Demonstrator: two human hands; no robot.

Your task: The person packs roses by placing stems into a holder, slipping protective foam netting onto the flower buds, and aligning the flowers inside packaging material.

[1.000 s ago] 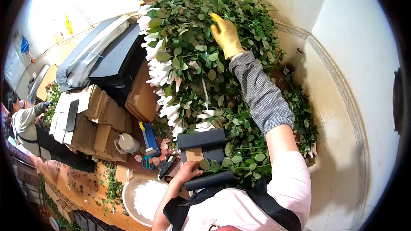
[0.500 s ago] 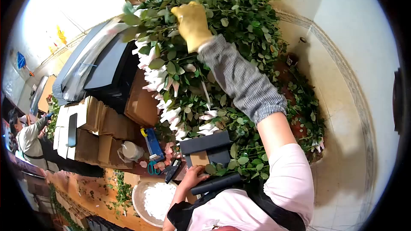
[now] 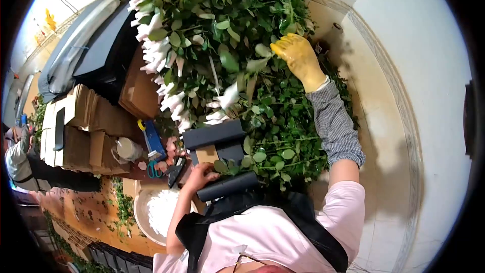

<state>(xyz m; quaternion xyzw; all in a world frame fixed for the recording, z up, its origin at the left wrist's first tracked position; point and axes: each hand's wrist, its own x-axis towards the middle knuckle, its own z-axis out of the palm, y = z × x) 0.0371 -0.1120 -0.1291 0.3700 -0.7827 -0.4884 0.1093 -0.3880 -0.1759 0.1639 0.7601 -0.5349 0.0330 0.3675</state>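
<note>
My right hand (image 3: 299, 59), in a yellow glove with a grey knitted sleeve, is closed around the lower stem of a leafy rose. That rose's white-sleeved head (image 3: 230, 96) points left and down, its leaves blurred by motion. Beneath it spreads a big pile of leafy rose stems (image 3: 273, 106), their white-covered heads (image 3: 156, 53) lined up on the left side. My bare left hand (image 3: 201, 176) rests at the near edge of a brown cardboard piece (image 3: 207, 155), fingers loosely extended. Dark wrapping sheets (image 3: 214, 134) and a black roll-like edge (image 3: 227, 187) lie around it.
A bowl of white sleeves (image 3: 141, 217) stands at my lower left. Beside it are a black stapler (image 3: 176, 172), teal scissors (image 3: 154, 169), a blue-yellow tool (image 3: 151, 136) and a white cup (image 3: 129, 149). Stacked cardboard (image 3: 83, 131) stands further left, near another person (image 3: 22, 159).
My right hand has swept from the far side of the pile toward the right, bringing a rose out with it. The view has shifted; my left hand stays by the cardboard.
</note>
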